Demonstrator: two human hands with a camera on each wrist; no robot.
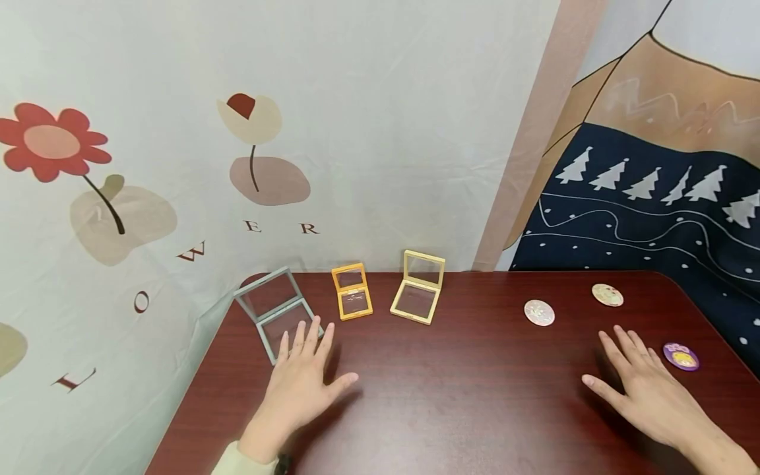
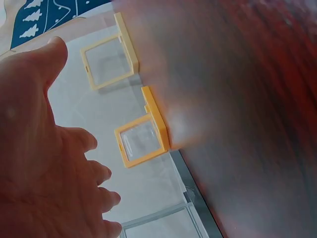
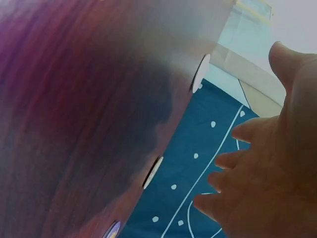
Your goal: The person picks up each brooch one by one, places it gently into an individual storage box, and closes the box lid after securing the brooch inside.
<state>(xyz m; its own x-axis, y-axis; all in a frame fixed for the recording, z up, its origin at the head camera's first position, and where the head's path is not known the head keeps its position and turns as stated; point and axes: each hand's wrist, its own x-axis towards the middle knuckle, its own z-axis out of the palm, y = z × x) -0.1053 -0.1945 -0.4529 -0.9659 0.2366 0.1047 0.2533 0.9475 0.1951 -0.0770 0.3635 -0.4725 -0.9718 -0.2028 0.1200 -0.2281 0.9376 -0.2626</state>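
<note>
My left hand (image 1: 299, 386) is spread with straight fingers above the table, its fingertips overlapping the grey-framed hinged case (image 1: 264, 318) in the head view. Right of that case, an orange hinged case (image 1: 353, 291) and a pale yellow one (image 1: 418, 287) stand with their lids raised; both have clear panels. Over the right side, my right hand (image 1: 644, 389) holds nothing, fingers extended. Beside it lies a purple round badge (image 1: 681, 357) with a yellow figure. Farther back are a whitish round badge (image 1: 539, 313) and a cream patterned one (image 1: 607, 295).
The dark red wooden table (image 1: 451, 396) has rounded back corners. Behind it hangs a white cloth (image 1: 380, 132) printed with flowers and letters. A navy cloth with white trees (image 1: 653, 218) hangs at the right, close to the table's edge.
</note>
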